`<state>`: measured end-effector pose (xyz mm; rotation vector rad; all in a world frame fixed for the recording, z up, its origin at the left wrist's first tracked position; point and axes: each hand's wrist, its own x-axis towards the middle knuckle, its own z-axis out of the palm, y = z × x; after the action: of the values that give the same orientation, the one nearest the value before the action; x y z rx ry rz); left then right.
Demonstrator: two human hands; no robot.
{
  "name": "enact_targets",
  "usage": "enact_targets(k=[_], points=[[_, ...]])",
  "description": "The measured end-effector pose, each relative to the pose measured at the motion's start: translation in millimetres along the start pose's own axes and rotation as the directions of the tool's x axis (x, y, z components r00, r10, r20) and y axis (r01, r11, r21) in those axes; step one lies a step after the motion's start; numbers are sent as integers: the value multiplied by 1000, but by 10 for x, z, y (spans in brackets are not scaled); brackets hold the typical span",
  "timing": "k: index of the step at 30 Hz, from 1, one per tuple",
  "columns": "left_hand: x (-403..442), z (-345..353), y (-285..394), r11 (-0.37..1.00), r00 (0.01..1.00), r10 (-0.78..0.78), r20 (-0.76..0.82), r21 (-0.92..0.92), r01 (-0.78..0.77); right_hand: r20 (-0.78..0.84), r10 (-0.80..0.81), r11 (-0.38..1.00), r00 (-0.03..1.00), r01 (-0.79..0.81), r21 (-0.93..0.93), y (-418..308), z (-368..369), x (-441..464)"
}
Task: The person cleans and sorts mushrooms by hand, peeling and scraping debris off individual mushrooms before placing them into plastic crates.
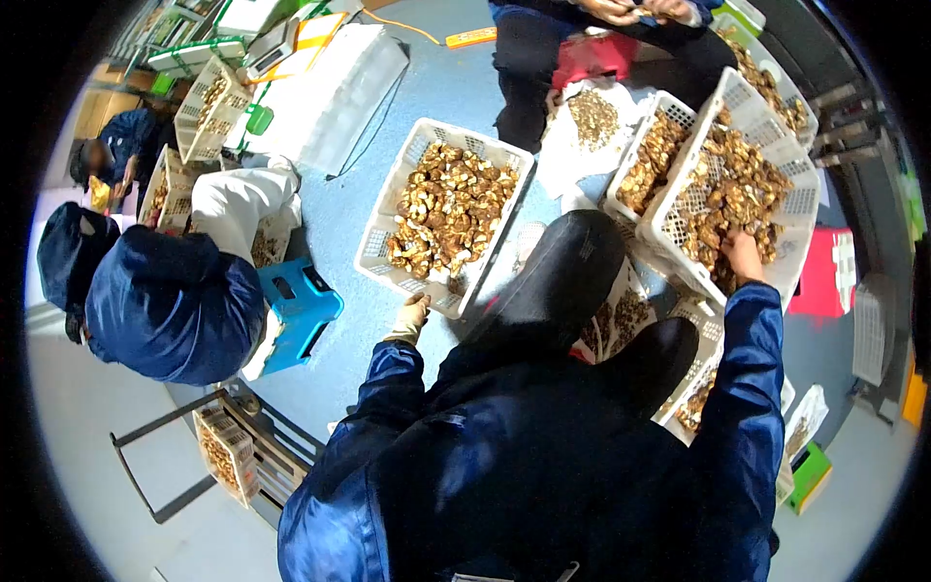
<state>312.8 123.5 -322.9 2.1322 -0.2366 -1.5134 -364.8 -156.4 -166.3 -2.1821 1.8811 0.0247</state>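
My right hand (743,254) reaches into a white basket (669,204) on the right, its fingers bent down among brown mushrooms (737,179); what they hold is hidden. My left hand (411,318), in a pale glove, is near the lower left corner of another white basket (388,218) on the floor. That basket holds a heap of brown and cream mushrooms (451,209). The fingers of my left hand are too small and blurred to read.
At the left, a person in blue (175,306) sits on a blue stool (299,310). Another person's hands (640,10) show at the top. Baskets stand around my knees. A white box (349,92) is at the upper left, a cart (179,417) at the lower left.
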Motion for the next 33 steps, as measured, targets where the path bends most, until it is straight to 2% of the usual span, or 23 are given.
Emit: enact_targets(k=[2,3,4,5,7,8,9,10,11,12,13,15,16,18,19,22,23,24,25,27,30,32,33], points=[[10,18,-115,999,998,-37,48,-11,38,-32,-63,998,997,62,-27,14,40,-55],[0,2,-179,998,996,-59,61,-2,59,-26,-12,1000,1000,12,-1,14,56,-110],[-27,-9,-223,997,994,-80,74,8,80,-21,47,999,999,-46,23,2,43,-182],[66,-106,-340,998,983,-46,179,39,39,54,139,988,989,-135,-68,-207,-144,-246],[276,-248,-528,996,924,25,383,72,-57,-37,326,942,945,-321,102,-1,-124,-562],[-39,-292,-377,998,943,-58,327,21,54,-47,418,908,907,-415,57,-197,-165,-676],[-417,-150,-179,997,948,27,318,62,-49,-47,465,875,884,-450,180,-430,-524,-863],[-397,-144,-33,992,942,13,335,112,-54,-170,509,861,844,-496,113,-185,-156,-805],[-306,-91,52,991,938,-17,345,133,-31,-240,579,813,779,-575,92,-272,-124,-749],[-164,-33,141,989,937,-49,347,149,-4,-285,405,910,869,-413,34,-34,159,-598],[-93,53,254,986,935,-63,350,169,3,-317,558,830,767,-526,187,-122,110,-531],[23,212,391,982,934,-76,349,190,8,-342,562,823,753,-471,316,-170,132,-457],[47,278,480,978,928,-78,364,208,0,-372,602,783,706,-430,450,-518,-285,-792],[32,391,572,976,929,-76,361,218,-5,-407,637,748,654,-398,531,-586,-239,-767],[36,414,590,974,930,-74,360,226,-10,-309,653,713,691,-424,558,-585,-230,-833],[45,539,625,972,927,-71,368,233,-18,-361,729,607,582,-305,734,-701,-544,-1189],[50,561,630,972,927,-73,368,235,-16,-454,708,636,541,-212,742,-736,-629,-1342],[69,557,629,973,928,-69,367,231,-19,-430,711,586,557,-131,800,-712,-649,-1399],[114,529,597,974,930,-70,361,228,-15,-383,752,525,536,-137,840,-628,-577,-1479],[210,423,460,981,939,-63,339,194,-5,-383,764,494,519,-89,865,-476,-340,-1809],[-114,416,328,968,968,4,250,243,-67,-318,831,441,458,-192,877,-86,375,-2435],[-497,426,334,931,979,48,196,345,-115,-190,877,378,442,-389,840,141,1065,-2944],[-492,388,297,913,979,39,199,390,-116,-115,875,376,470,-512,772,214,1422,-3182]])
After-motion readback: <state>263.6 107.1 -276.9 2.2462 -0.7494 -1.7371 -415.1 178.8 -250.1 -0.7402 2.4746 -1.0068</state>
